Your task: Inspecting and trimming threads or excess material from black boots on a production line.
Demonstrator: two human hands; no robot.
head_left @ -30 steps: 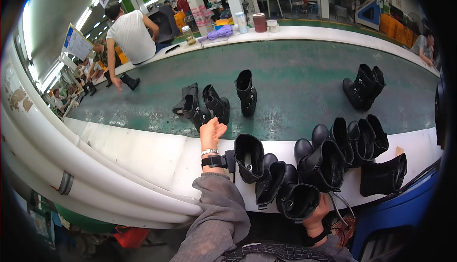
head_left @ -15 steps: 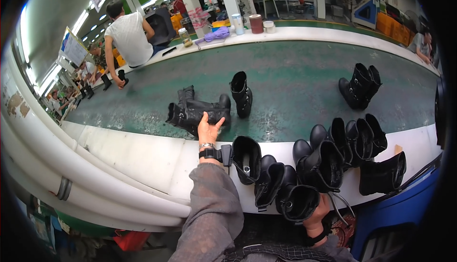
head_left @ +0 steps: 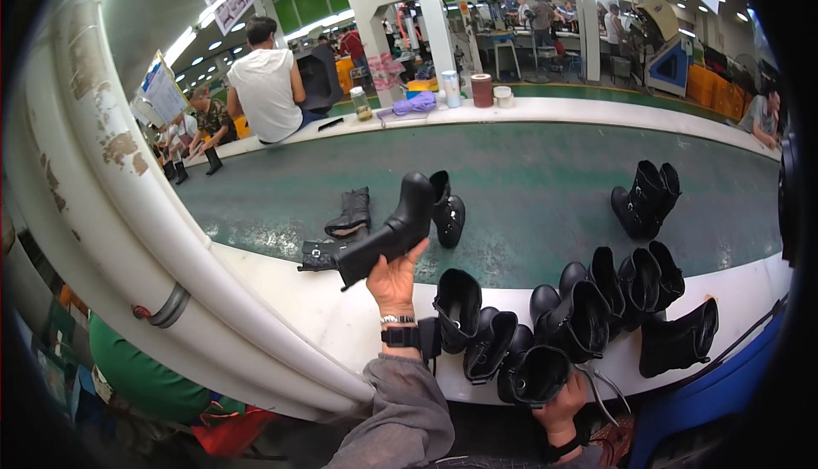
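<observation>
I log, remotely: one held black boot (head_left: 390, 232), gripped by the left hand (head_left: 394, 286) above the green belt (head_left: 537, 179), long axis slanting from shaft, lower left, to rounded foot, upper right. Farther off, the right hand (head_left: 563, 406) touches a second boot (head_left: 538, 375), closure I cannot tell
</observation>
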